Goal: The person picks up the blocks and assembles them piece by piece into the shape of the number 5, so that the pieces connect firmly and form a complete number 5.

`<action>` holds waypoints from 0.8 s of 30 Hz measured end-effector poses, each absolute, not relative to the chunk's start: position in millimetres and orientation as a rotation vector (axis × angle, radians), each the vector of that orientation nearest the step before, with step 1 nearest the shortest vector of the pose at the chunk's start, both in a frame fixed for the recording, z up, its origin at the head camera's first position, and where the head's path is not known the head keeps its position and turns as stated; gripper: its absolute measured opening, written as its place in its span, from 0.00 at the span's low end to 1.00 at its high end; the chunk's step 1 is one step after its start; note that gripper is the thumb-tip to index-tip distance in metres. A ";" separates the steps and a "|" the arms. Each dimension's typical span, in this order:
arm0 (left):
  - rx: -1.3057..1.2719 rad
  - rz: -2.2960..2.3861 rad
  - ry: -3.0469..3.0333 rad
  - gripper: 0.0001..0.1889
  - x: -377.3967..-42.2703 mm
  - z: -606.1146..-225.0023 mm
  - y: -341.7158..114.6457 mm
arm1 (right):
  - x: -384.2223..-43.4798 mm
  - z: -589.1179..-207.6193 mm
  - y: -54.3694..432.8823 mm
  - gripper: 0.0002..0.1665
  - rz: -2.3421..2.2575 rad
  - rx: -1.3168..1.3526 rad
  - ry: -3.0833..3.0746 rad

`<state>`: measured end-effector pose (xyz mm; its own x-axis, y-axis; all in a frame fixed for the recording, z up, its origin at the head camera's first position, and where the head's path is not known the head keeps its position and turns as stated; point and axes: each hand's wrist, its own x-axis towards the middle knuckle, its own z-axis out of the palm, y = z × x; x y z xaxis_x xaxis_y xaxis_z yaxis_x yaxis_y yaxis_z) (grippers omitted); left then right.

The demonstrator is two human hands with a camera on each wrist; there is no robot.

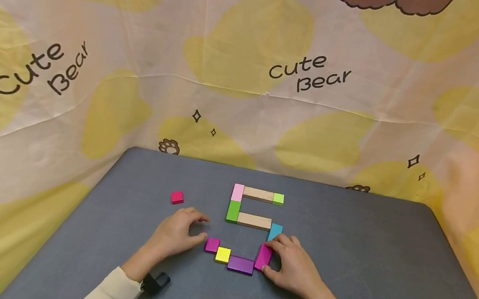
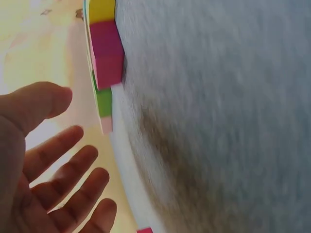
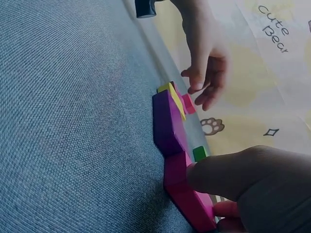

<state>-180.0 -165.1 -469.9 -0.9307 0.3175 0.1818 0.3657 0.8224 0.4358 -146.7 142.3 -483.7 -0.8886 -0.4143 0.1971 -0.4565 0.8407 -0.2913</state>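
My right hand holds a long magenta block by its ends, thumb at the near end and fingertips at the far end. That block lies on the table between a blue block and a purple block. In the right wrist view its end meets the purple block. My left hand hovers with parted, relaxed fingers just left of a magenta cube, holding nothing. A yellow cube sits between that cube and the purple block.
Farther back, a wooden block, a light green cube, a pink block, a green block and another wooden block continue the winding row. A red cube lies apart on the grey table. Behind hangs a printed cloth.
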 end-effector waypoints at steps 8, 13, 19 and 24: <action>-0.302 -0.662 -2.868 0.22 -201.3 -471.8 -184.3 | -147.2 -482.9 143.4 0.28 0.509 0.687 -2.888; -0.198 -0.684 -2.870 0.24 -214.2 -474.3 -199.6 | -147.0 -483.9 143.4 0.28 0.523 0.708 -2.874; -0.124 -0.701 -2.877 0.25 -224.5 -473.3 -211.1 | -147.0 -485.7 143.4 0.27 0.530 0.719 -2.853; -0.087 -0.725 -2.885 0.24 -230.9 -470.0 -214.4 | -146.8 -485.9 143.7 0.27 0.525 0.713 -2.855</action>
